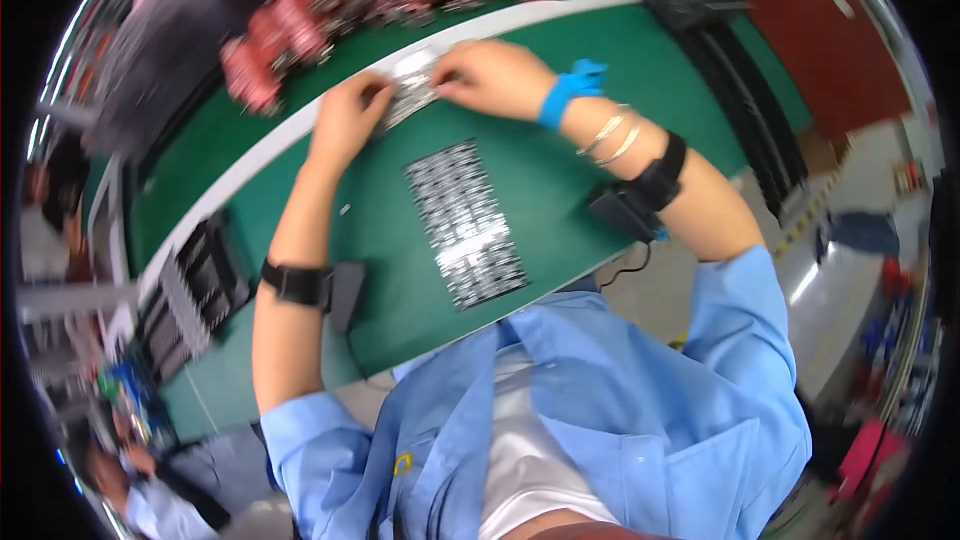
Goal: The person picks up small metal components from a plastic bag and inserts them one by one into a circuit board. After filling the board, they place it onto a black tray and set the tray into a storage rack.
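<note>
A shiny, see-through silvery packet [412, 82], blurred, lies near the far side of the green table [390, 230]. My left hand [350, 118] pinches its left edge. At its right edge, the fingertips of my right hand [495, 80] are closed on it too. What the packet contains is too blurred to make out. Nearer to me lies a dark rectangular sheet [465, 225] with rows of small silvery-white pieces or labels, touched by neither hand. A blue band [570, 95] circles my right wrist.
Pink-red wrapped bundles [290, 28] line the table's far side, beyond a white strip [262, 152]. Black trays [195, 290] stand at the left, and black racks [745, 100] at the right. A small white scrap [345, 209] lies left of the sheet. Another person [150, 490] is at lower left.
</note>
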Available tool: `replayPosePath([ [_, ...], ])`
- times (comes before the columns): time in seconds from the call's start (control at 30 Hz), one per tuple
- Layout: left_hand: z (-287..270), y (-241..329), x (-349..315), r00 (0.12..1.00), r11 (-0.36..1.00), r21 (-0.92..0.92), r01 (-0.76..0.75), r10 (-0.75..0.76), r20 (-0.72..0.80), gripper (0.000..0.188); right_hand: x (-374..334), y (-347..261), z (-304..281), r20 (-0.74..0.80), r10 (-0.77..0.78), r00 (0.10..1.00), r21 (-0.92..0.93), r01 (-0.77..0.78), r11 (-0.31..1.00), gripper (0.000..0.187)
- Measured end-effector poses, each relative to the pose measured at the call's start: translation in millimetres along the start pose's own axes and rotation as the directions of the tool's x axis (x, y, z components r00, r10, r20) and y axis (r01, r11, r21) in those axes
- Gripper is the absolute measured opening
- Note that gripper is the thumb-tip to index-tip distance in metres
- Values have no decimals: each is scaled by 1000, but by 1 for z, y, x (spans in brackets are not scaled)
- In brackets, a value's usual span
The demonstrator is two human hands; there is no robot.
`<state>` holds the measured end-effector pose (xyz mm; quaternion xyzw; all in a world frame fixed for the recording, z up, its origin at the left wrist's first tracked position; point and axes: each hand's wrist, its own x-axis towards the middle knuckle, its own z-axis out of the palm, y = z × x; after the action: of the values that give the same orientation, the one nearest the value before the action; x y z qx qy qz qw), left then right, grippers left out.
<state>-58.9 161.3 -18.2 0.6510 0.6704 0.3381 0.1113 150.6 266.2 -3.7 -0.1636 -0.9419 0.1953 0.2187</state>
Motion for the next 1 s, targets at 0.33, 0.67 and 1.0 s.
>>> replayPosePath([
  [0.33,4,3,-7,986,961,-235,146,-161,-46,15,30,7,27,17,5,1000,220,-9,976,15],
  [0.67,-1,14,-2,987,982,-105,158,-157,16,13,41,-10,34,51,-30,998,-312,45,949,13],
  [1.0,0,1,-3,987,963,-230,137,-152,-49,16,47,-11,39,124,-59,990,-455,110,883,10],
])
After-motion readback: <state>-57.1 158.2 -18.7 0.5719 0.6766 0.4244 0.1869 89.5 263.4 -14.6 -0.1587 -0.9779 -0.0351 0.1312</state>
